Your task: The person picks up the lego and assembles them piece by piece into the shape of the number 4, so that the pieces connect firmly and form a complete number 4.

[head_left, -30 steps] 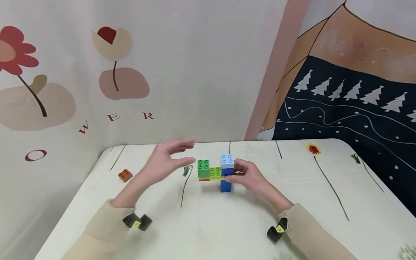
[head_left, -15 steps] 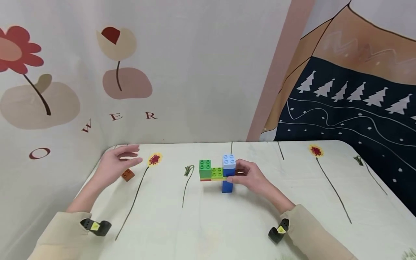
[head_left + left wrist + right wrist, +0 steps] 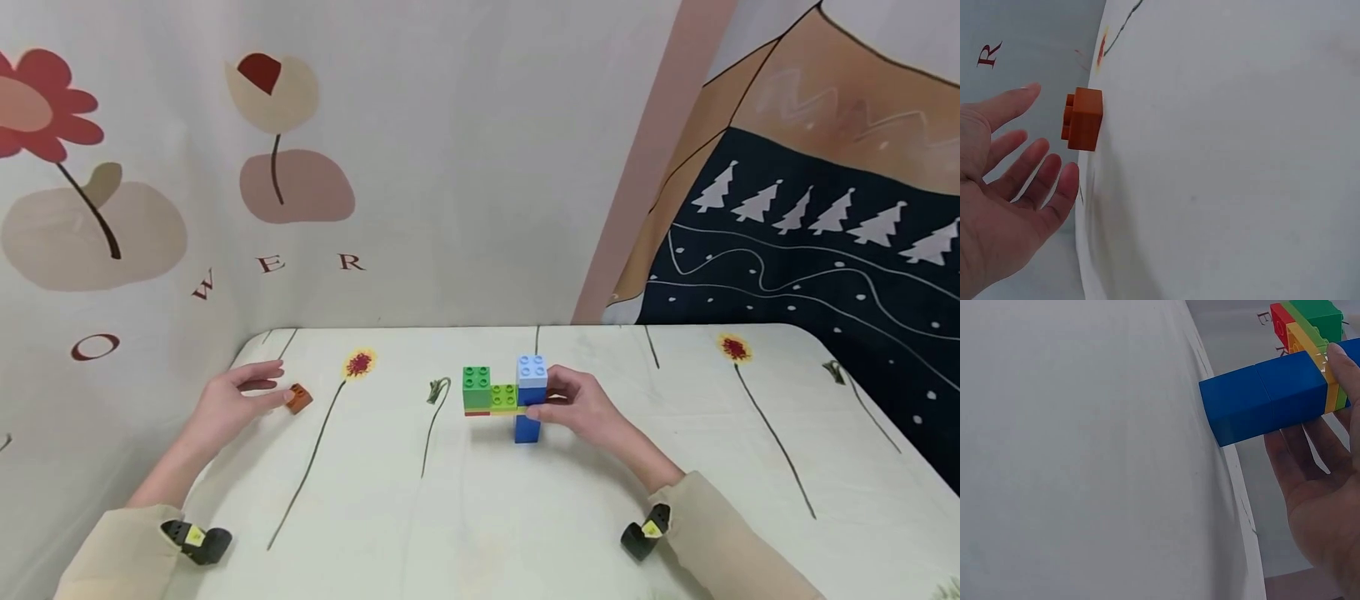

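Observation:
An orange toy brick (image 3: 301,399) lies on the left part of the table. My left hand (image 3: 227,406) is just left of it, thumb and fingers spread; in the left wrist view a gap shows between the fingers and the brick (image 3: 1087,120). Near the middle stands a build of toy bricks (image 3: 531,398): a blue column topped by light blue, with a flat arm reaching left that carries a lime brick (image 3: 504,395) and a green brick (image 3: 476,387). My right hand (image 3: 588,408) grips the column from the right. Red and yellow pieces show under the arm in the right wrist view.
A white cloth printed with flowers covers the table (image 3: 480,517). Behind it hangs a pale printed curtain (image 3: 450,167), with a dark blue tree-patterned part (image 3: 795,275) at the right. The table's back edge runs close behind the bricks.
My left hand has moved left and down from beside the build to the orange brick. My right hand keeps its grip on the build, which stays in place.

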`<state>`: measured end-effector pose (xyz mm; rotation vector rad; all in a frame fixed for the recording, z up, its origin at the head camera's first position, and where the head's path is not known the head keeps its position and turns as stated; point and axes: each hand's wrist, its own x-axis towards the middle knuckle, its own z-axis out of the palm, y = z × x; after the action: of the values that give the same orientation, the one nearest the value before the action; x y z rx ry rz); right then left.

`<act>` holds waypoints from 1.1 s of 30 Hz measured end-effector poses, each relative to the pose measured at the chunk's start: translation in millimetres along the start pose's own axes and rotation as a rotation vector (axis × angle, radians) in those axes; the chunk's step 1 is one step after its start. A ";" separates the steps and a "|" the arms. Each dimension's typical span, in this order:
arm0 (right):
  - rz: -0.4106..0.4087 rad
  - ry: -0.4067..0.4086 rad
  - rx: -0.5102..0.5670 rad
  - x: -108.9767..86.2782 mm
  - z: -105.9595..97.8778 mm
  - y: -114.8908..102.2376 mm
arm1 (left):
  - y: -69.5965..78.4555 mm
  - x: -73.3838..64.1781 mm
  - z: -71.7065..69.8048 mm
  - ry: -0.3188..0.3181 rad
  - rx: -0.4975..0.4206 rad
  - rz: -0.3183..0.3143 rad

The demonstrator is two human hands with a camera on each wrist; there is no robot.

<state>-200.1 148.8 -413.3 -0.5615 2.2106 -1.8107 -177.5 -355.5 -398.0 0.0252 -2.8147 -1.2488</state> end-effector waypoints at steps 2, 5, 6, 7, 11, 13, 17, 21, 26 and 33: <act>0.008 0.004 -0.006 -0.1 -0.1 -0.7 | -1.8 -0.7 1.2 -0.017 -0.003 -0.020; 0.010 0.003 -0.007 0.0 0.1 -0.6 | -4.6 -0.9 3.7 -0.036 0.006 -0.038; 0.009 0.001 -0.008 0.2 0.1 -0.2 | -5.3 -1.0 4.6 -0.038 0.011 -0.042; 0.007 -0.001 -0.007 0.3 0.2 0.0 | -6.0 -1.0 5.6 -0.037 0.016 -0.042; 0.005 -0.006 0.000 1.0 0.4 0.5 | -7.6 -0.2 9.5 -0.032 0.010 -0.028; 0.005 -0.005 0.002 1.1 0.2 0.4 | -7.9 1.0 10.7 -0.036 0.009 -0.029; 0.001 -0.001 0.000 0.9 -0.5 0.2 | -8.4 3.8 13.1 -0.053 0.023 -0.054; -0.007 -0.003 0.000 1.0 -0.7 0.2 | -9.7 6.0 15.3 -0.068 0.039 -0.073; -0.007 -0.003 0.001 1.6 -0.3 0.2 | -11.0 9.2 16.2 -0.076 0.071 -0.063; -0.003 0.008 -0.011 1.6 -1.1 1.1 | -10.2 11.6 18.1 -0.064 0.075 -0.033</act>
<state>-202.2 149.3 -414.0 -0.5610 2.2275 -1.8060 -190.4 -349.4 -417.1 0.0361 -2.9262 -1.1697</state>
